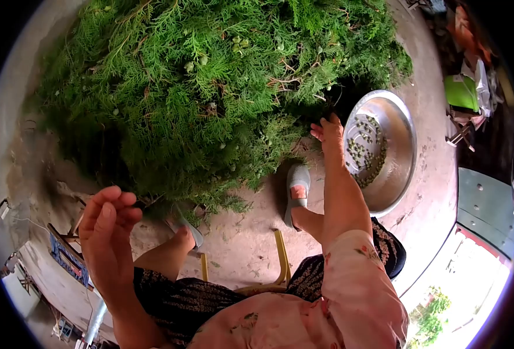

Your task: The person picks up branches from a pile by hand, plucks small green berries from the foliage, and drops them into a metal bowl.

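One view, head camera. Branches (210,87): large green heap on the floor, filling the upper frame, small cones (238,42) scattered among the sprays. Judged light, soft and springy, with stiffer woody stems; best gripped at a stem, cones pinched singly between fingertips. Right hand (328,132): extended to the heap's lower right edge, fingertips bunched against the foliage, just beside the basin (405,145); cannot tell whether anything is pinched. Basin: metal, on the floor right of the heap, holding more cones. Left hand (109,232): raised near the heap's lower left edge, not touching it, fingers loosely curled, empty. Hands well apart. Sandal (297,174) between heap and chair (281,256).
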